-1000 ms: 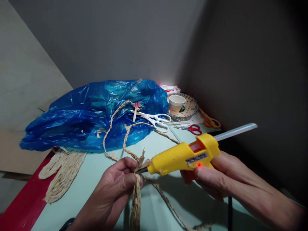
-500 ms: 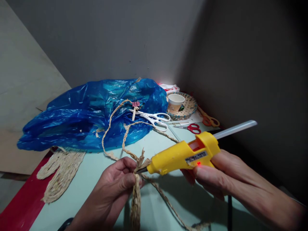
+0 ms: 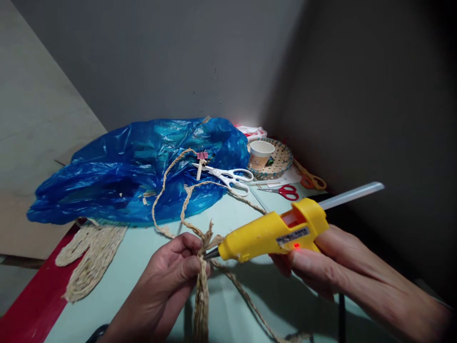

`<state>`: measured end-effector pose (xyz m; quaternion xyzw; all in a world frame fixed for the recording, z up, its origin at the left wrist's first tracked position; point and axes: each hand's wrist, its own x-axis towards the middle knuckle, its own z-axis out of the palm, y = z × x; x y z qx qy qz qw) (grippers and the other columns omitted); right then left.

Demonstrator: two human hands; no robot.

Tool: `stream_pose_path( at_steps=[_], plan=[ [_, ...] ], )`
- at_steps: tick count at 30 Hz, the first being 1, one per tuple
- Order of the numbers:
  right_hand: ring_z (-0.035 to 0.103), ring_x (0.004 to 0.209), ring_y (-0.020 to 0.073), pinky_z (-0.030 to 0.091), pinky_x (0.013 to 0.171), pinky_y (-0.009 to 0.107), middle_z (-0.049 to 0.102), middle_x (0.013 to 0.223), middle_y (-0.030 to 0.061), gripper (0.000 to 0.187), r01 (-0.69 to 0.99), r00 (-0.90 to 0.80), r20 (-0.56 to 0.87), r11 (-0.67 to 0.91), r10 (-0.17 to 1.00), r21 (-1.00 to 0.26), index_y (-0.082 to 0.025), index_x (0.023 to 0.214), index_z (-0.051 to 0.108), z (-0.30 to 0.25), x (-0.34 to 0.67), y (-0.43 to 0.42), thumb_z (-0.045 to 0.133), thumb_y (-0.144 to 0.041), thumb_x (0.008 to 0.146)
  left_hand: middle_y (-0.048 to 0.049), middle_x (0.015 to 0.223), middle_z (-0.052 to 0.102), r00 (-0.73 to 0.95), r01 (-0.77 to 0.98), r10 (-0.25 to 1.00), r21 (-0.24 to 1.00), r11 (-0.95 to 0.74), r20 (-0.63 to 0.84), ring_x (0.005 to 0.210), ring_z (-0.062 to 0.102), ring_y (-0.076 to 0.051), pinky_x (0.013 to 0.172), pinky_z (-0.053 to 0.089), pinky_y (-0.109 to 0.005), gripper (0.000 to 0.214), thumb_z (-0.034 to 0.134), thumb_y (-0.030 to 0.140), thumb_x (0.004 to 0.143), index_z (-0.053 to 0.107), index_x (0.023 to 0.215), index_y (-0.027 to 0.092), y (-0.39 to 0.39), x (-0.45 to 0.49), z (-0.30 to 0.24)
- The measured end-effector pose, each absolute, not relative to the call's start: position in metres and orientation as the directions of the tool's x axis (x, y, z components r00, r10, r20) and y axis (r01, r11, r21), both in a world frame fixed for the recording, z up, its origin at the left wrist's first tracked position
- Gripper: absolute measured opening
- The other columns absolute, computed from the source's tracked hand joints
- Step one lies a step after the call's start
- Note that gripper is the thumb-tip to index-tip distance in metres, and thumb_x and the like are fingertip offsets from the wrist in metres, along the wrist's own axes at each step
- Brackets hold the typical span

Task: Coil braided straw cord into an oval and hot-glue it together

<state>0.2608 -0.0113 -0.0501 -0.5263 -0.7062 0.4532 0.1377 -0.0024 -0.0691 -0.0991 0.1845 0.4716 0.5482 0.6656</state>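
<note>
Glue gun (image 3: 274, 233) barely shifted, right hand (image 3: 314, 267) gripping it, left hand (image 3: 167, 281) pinching straw braid (image 3: 203, 295), white scissors (image 3: 228, 177) on blue bag (image 3: 124, 171) at 12 o'clock

the handle and trigger of the glue gun (image 3: 271, 232) are buried inside the grip of the right hand (image 3: 314, 269). the label just above that grip is too small to read. below the pinch of the left hand (image 3: 171, 278), the straw braid (image 3: 202, 305) runs off the bottom edge, and so does the wrist. right at the pinch, the nozzle tip is lost among frayed strands.
</note>
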Motion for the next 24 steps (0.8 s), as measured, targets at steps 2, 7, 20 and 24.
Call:
stream_pose_path(
  at_steps=[2,7,20,24],
  plan=[
    [0.048,0.061,0.0214,0.048,0.053,0.031,0.054,0.07,0.0017,0.051,0.619,-0.404,-0.293,0.024,0.867,-0.785,-0.035,0.087,0.074,-0.0494,0.2593,-0.0109,0.046,-0.078,0.083,0.0015,0.076,0.063,-0.057,-0.554,0.902,0.765,0.329,-0.429,0.07,0.061,-0.014,0.071,0.052,-0.025,0.034,0.091,0.025,0.064,0.074,0.094,0.021,-0.0693,-0.0021,-0.0984],
    [0.05,0.061,0.0211,0.048,0.052,0.03,0.055,0.069,0.0015,0.049,0.602,-0.408,-0.265,0.04,0.874,-0.798,-0.035,0.087,0.074,-0.047,0.258,-0.0096,0.048,-0.077,0.084,0.0006,0.08,0.064,-0.05,-0.569,0.901,0.754,0.329,-0.431,0.073,0.062,-0.014,0.072,0.052,-0.026,0.034,0.091,0.026,0.065,0.074,0.094,0.021,-0.0683,-0.0023,-0.0986],
    [0.066,0.074,0.0236,0.061,0.07,0.031,0.069,0.082,0.0009,0.039,0.596,-0.408,-0.132,0.154,0.904,-0.788,-0.037,0.083,0.074,-0.0504,0.2565,-0.0105,0.053,-0.07,0.087,-0.0015,0.083,0.066,-0.08,-0.6,0.901,0.742,0.299,-0.427,0.078,0.064,-0.016,0.073,0.054,-0.025,0.031,0.09,0.023,0.067,0.072,0.093,0.019,-0.0668,0.0005,-0.0954],
    [0.069,0.076,0.0239,0.064,0.072,0.031,0.072,0.084,-0.001,0.035,0.582,-0.441,-0.068,0.227,0.895,-0.781,-0.039,0.084,0.074,-0.0542,0.2602,-0.0116,0.054,-0.067,0.088,-0.0017,0.084,0.067,-0.084,-0.608,0.899,0.737,0.295,-0.43,0.08,0.066,-0.017,0.075,0.054,-0.027,0.031,0.09,0.022,0.066,0.071,0.09,0.019,-0.0671,0.0001,-0.0961]
  ],
)
